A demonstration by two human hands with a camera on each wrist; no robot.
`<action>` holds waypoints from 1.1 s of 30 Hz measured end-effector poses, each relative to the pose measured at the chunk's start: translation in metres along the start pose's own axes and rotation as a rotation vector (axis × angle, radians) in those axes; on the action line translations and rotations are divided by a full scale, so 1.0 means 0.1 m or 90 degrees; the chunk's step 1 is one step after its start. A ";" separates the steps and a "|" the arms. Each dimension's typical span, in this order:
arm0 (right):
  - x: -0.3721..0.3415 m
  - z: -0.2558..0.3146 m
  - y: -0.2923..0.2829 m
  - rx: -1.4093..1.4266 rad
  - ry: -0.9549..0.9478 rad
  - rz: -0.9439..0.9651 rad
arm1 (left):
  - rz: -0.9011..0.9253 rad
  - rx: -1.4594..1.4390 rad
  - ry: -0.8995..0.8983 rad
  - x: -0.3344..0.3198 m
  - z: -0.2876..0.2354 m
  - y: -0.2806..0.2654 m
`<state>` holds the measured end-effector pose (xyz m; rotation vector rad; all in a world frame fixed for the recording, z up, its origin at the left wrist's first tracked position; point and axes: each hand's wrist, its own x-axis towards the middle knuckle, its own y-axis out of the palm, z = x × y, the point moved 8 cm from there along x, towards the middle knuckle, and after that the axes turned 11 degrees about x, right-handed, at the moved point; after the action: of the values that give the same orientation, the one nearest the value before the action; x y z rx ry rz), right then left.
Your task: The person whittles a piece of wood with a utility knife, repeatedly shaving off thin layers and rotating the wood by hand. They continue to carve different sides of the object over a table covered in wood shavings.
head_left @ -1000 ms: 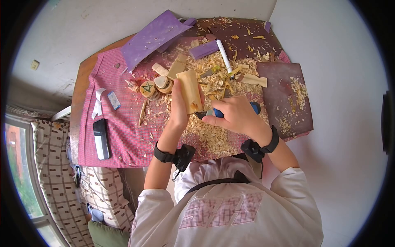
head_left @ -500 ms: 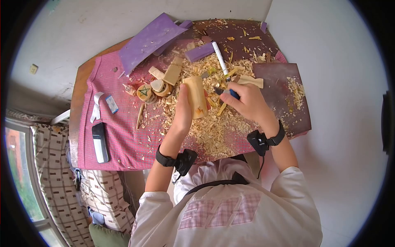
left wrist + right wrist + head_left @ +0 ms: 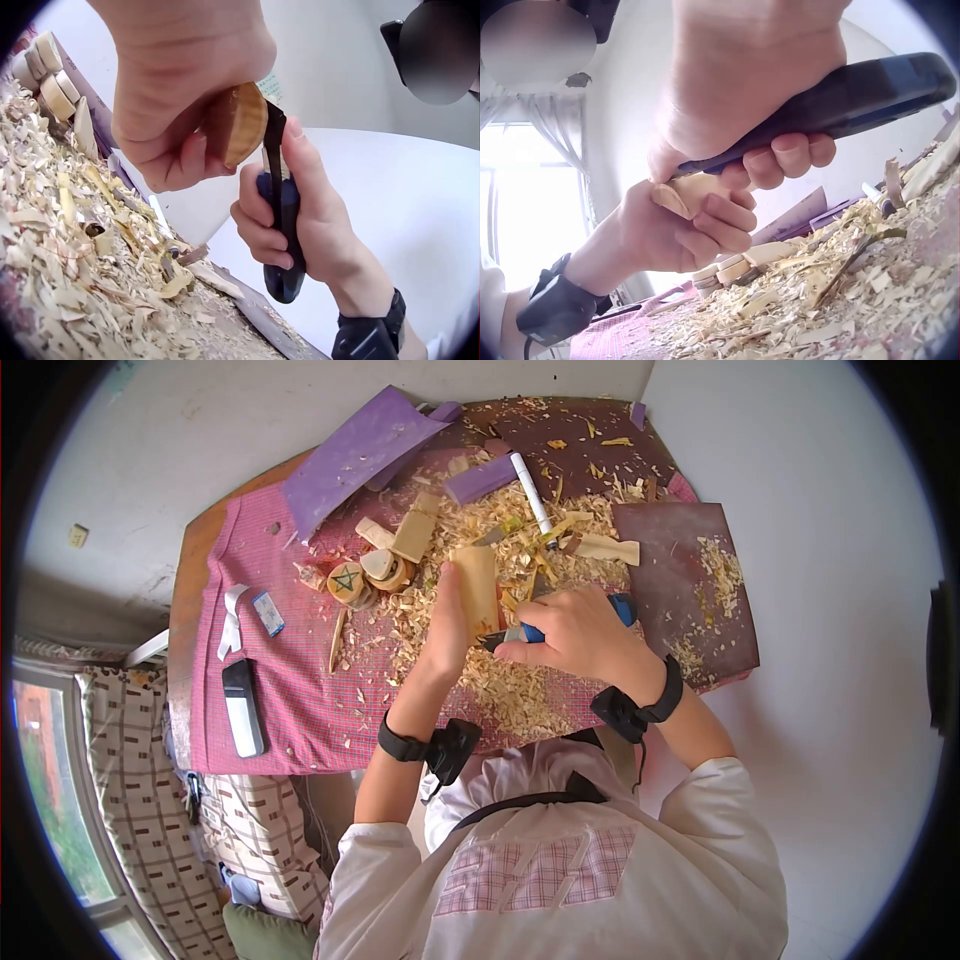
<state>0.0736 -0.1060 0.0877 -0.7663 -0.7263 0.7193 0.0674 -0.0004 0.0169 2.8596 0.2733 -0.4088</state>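
Note:
My left hand (image 3: pixel 448 625) grips a pale block of wood (image 3: pixel 476 588) with a rounded side, held over the heap of wood shavings (image 3: pixel 520 690). In my right hand (image 3: pixel 585 635) is a blue and black utility knife (image 3: pixel 282 240), its fingers wrapped round the handle and the thumb up along it by the blade. The dark blade lies against the near end of the wood (image 3: pixel 247 124) in the left wrist view. From the right wrist view, the left fingers (image 3: pixel 724 217) curl round the block, close under the knife's front end.
Left of the shavings lie round wooden pieces, one with a drawn star (image 3: pixel 347 583), and a flat wooden piece (image 3: pixel 415 530). A white marker (image 3: pixel 531 492) and purple boards (image 3: pixel 362 455) are farther back. A dark board (image 3: pixel 680 585) sits right; a black-and-white case (image 3: pixel 242 710) left.
Half a second ago the right hand had swung up and away from the block with the knife. Now it is back, the blade at the block's near end. The left hand has tilted the block.

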 end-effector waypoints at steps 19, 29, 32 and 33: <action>-0.03 -0.12 0.08 0.127 0.027 0.043 | 0.016 0.077 0.052 0.03 -0.02 -0.06; 0.11 -0.27 -0.01 -0.031 0.072 -0.069 | -0.021 0.055 0.015 0.08 0.05 -0.11; 0.09 -0.31 -0.20 -0.042 0.100 -0.143 | 0.034 0.040 0.061 0.11 0.01 -0.12; 0.09 -0.30 -0.22 -0.003 0.102 -0.129 | 0.030 0.040 0.063 0.11 -0.01 -0.13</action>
<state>0.1084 -0.1210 0.0920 -0.7346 -0.6486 0.4675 0.0753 0.0140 0.0123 2.9460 0.2139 -0.2726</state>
